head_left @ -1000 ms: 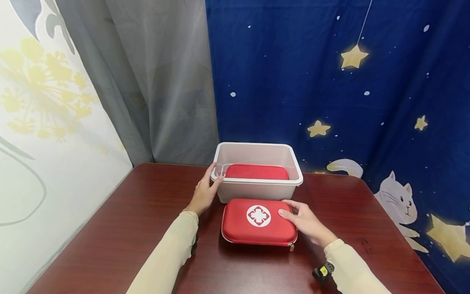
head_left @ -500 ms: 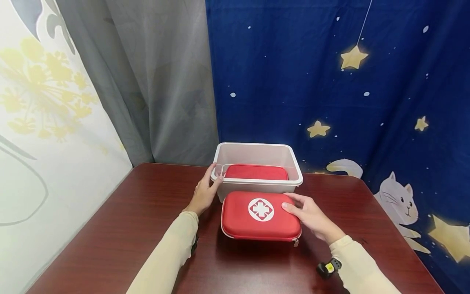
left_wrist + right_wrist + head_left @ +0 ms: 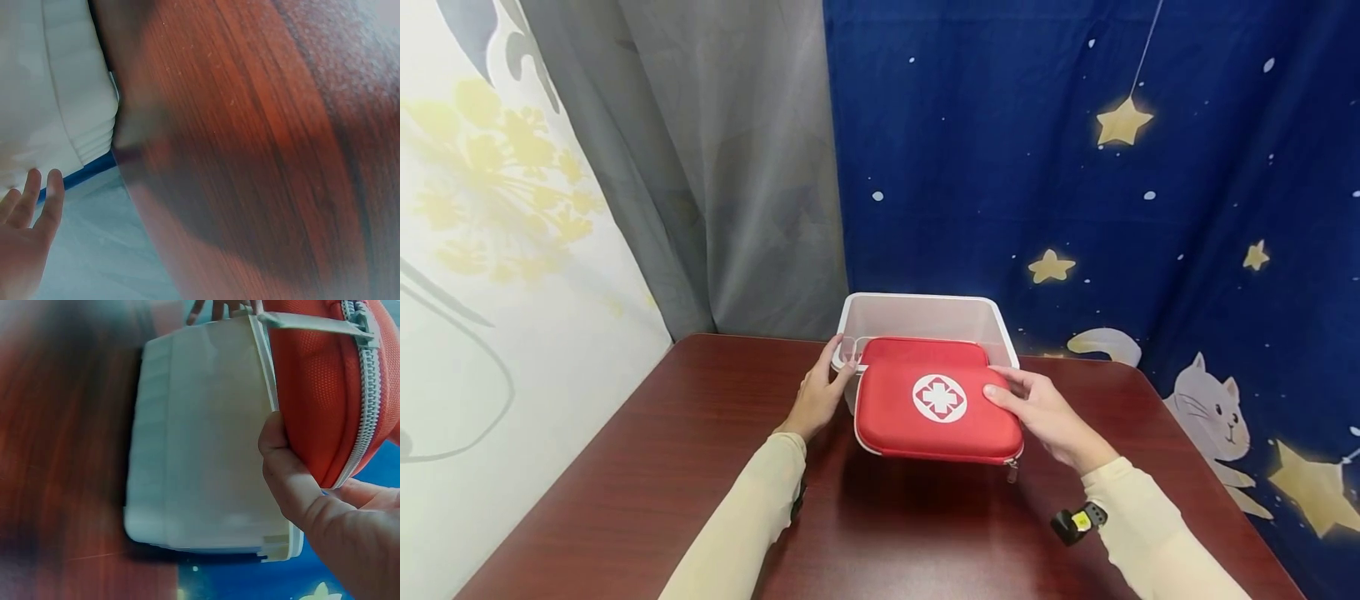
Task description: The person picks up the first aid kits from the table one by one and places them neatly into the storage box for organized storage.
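A red zippered first-aid case [image 3: 895, 410] with a white cross emblem is held tilted above the table, in front of a white plastic bin [image 3: 917, 312] and covering much of its front. My right hand [image 3: 1051, 417] grips the case's right end, thumb on top, fingers underneath; the right wrist view shows its zipper [image 3: 369, 394] close up. A second red case [image 3: 925, 352] lies inside the bin. My left hand [image 3: 815, 398] rests on the bin's left front corner; its fingers [image 3: 55, 187] look straight and spread in the left wrist view.
The bin stands near the back edge of a dark red-brown wooden table [image 3: 700, 467]. Behind hang a grey curtain [image 3: 760, 167] and a blue star-patterned curtain [image 3: 962, 150]. A white patterned wall [image 3: 512, 350] is at the left.
My right hand has lifted the first-aid case off the table and moved it up and forward to the bin's front rim. My left hand has stayed at the bin's corner.
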Tool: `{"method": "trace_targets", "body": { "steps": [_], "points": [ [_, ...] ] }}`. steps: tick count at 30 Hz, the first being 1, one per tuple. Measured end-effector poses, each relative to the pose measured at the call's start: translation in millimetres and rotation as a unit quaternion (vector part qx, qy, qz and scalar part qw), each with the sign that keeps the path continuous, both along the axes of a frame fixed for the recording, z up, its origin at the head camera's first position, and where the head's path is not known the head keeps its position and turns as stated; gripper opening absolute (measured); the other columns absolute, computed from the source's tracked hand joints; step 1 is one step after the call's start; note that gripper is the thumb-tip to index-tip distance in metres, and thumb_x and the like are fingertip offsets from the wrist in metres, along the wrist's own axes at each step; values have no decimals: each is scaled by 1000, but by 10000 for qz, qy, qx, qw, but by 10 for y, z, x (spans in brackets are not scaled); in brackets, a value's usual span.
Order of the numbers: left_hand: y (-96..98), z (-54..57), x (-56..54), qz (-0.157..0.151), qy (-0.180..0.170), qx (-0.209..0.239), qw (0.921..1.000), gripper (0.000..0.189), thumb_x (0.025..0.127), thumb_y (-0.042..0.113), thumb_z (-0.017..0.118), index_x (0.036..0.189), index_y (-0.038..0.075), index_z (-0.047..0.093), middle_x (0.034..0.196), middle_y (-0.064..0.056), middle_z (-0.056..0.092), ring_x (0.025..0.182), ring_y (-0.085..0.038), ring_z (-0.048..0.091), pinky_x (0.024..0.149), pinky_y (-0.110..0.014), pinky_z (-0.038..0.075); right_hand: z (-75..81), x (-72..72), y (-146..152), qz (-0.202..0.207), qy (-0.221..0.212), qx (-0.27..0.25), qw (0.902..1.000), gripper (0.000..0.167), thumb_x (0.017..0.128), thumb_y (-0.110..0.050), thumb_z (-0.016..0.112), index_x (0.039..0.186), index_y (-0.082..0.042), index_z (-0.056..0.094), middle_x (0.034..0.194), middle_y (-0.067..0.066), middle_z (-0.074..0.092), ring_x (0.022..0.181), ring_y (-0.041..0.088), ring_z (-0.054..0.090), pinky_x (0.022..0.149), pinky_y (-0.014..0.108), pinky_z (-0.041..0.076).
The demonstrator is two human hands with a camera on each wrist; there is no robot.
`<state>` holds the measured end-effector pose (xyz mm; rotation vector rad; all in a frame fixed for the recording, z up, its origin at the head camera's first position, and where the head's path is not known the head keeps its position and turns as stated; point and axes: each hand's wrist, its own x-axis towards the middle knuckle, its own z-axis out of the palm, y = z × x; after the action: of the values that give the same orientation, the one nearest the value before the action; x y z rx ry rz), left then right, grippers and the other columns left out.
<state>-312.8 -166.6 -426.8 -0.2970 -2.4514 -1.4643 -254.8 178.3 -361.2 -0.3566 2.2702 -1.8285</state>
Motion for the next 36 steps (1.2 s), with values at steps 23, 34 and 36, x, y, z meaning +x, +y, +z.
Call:
{"method": "trace_targets", "body": {
  "steps": [23, 34, 36],
  "points": [
    [-29, -52, -49, 51, 56, -95, 9999, 61, 101, 44, 54, 156, 29, 32, 153, -9, 43, 136, -28, 44, 111, -56, 33, 428, -507, -52, -904, 41, -70, 9959, 74, 99, -35, 61, 154, 2, 28, 142, 29, 48, 87, 6, 70, 82, 24, 55],
    [-10, -42, -41, 116, 24, -119, 9999, 60, 101, 37, 55, 156, 28, 33, 153, -8, 42, 137, -29, 43, 111, -58, 33, 466, -732, -119, -1397, -175, 271, 9897, 71, 101, -36, 58, 154, 1, 30, 144, 24, 47, 91, 10, 65, 82, 21, 54],
    [-11, -46, -44, 122, 70, -118, 9998, 61, 100, 40, 55, 156, 26, 33, 154, -8, 42, 137, -29, 43, 111, -58, 33, 464, -764, -123, -1429, -214, 309, 9890, 71, 101, -37, 58, 155, 0, 29, 145, 23, 46, 97, 14, 65, 84, 23, 54]
  ]
}}
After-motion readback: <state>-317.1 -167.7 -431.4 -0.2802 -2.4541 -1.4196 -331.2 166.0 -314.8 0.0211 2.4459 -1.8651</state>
